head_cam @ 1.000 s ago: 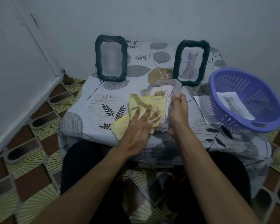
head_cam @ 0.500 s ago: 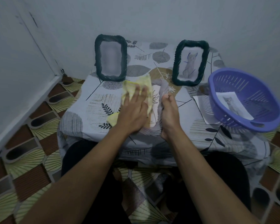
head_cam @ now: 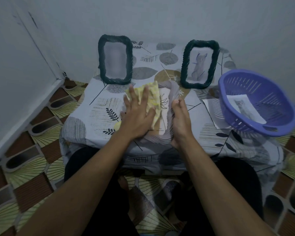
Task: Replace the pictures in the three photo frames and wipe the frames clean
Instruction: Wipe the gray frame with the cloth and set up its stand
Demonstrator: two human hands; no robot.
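A pale grey rope-edged photo frame (head_cam: 173,92) lies flat on the low table's patterned cloth (head_cam: 99,103) in front of me. My left hand (head_cam: 136,113) presses a yellow cloth (head_cam: 153,97) flat onto its glass, fingers spread. My right hand (head_cam: 180,116) grips the frame's right edge. Two dark rope-edged frames stand upright at the back: the left frame (head_cam: 115,59) shows a blurred picture, the right frame (head_cam: 199,63) a cat drawing.
A purple slotted basket (head_cam: 255,99) sits tilted at the table's right edge with a cat picture (head_cam: 245,108) inside. A loose paper sheet (head_cam: 211,108) lies partly under it. White walls close the back and left. My legs are under the table's front.
My left hand has pushed the yellow cloth up from the frame's near end toward its far end. My right hand has slid along the frame's right edge and stays on it.
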